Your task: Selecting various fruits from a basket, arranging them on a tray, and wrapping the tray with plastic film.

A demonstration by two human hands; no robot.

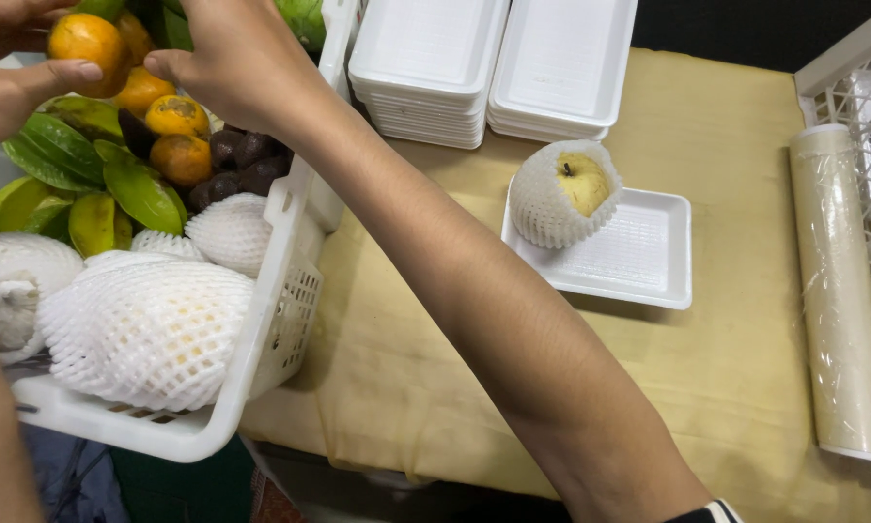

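i am watching both hands working over the white plastic basket (290, 242), which is my landmark here. my left hand (4, 82) is hovering over the far left corner of the basket, thumb and fingers curling around an orange tangerine (87, 44), so it is gripping that fruit lightly. my right hand (237, 63) is reaching across from the right, over the far edge of the basket; its thumb is pointing at the tangerine, just beside it, but the fingers are running out of the top of the view, so i cannot tell how far they are spread or whether they are holding anything.

inside the basket, more tangerines (174, 136) are lying under the hands, with dark brown fruits (237, 165) beside them, green leaves (135, 189) nearer to me, and fruits in white foam netting (150, 329) filling the near end.

right of the basket, on the yellow cloth (707, 368), a white foam tray (639, 257) is carrying a yellow pear in a foam net sleeve (566, 194). beyond it, stacks of white trays (494, 63) are sitting. far right of the basket, a roll of cling film (838, 291) is lying beside a white crate (857, 77).
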